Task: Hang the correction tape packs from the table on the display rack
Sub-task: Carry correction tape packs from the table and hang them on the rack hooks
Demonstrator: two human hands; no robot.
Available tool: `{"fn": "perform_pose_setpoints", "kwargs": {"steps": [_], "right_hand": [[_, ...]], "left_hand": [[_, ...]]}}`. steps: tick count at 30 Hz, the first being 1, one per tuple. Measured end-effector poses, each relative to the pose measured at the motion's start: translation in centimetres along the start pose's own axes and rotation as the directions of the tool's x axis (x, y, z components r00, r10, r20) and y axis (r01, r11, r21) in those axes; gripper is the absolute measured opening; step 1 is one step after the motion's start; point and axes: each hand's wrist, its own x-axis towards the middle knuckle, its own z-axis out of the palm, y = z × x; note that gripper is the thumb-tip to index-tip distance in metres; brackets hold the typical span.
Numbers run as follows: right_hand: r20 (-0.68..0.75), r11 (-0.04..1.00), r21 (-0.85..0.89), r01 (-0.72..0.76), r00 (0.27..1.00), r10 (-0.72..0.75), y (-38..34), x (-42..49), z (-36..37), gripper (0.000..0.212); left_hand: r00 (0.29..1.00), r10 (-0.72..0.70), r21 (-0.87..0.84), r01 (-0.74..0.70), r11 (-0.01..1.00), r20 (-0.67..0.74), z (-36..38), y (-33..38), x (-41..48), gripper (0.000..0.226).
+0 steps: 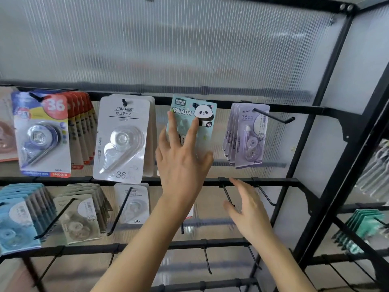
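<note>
A teal card correction tape pack printed with a cartoon panda (203,111) lies against the top rail of the black metal display rack (280,182), at the centre of the frame. It is between a stack of white blister packs marked JINUO (124,140) on its left and a stack of lilac packs (247,135) on its right. Its top edge is level with the rail; I cannot tell if its hole is over a hook.

The left hand (183,161) reaches up from the lower left. Its fingers are straight and fanned, with two fingertips (171,118) pressed flat on the front of the panda pack and the thumb out to the right by the pack's lower edge. Its grip is spread and pinches nothing.

The right hand (248,209) is lower, right of centre, with its grip also spread, fingers loose and holding nothing. It is just in front of a bare black hook (228,194) on the second rail; whether the thumb touches the hook cannot be told.

A long bare hook (273,117) juts out over the lilac packs. Blue-and-red packs with a large 36 (42,133) hang at upper left. Along the second rail, from the lower left, hang pale blue packs (14,220), grey-beige packs (82,220) and a white pack marked 36 (134,207). A ribbed translucent panel (189,49) backs the rack. Green packs (364,224) hang on a neighbouring rack at the right edge.
</note>
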Motion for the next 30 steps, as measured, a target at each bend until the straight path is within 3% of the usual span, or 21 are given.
{"fn": "perform_pose_setpoints", "kwargs": {"steps": [9, 14, 22, 30], "right_hand": [[0.04, 1.0, -0.004, -0.004, 0.999, 0.004, -0.1, 0.2, 0.6, 0.058], [-0.011, 0.994, -0.105, 0.038, 0.999, -0.039, -0.1, 0.3, 1.0, 0.057], [-0.048, 0.992, -0.122, 0.042, 0.998, -0.048, -0.5, 0.2, 0.1, 0.057], [0.046, 0.987, -0.152, 0.044, 0.998, -0.038, -0.6, -2.0, -1.1, 0.06]], "left_hand": [[0.971, -0.079, -0.009, 0.083, 0.996, 0.226, 2.3, -1.3, 2.3, 0.077], [0.968, -0.091, -0.084, 0.113, 0.99, 0.234, 5.6, -2.3, 3.1, 0.082], [0.949, -0.122, 0.048, 0.113, 0.992, 0.289, 8.2, -2.8, 3.0, 0.087], [0.936, -0.071, 0.013, 0.071, 0.997, 0.344, 5.3, -1.9, -1.0, 0.077]]}}
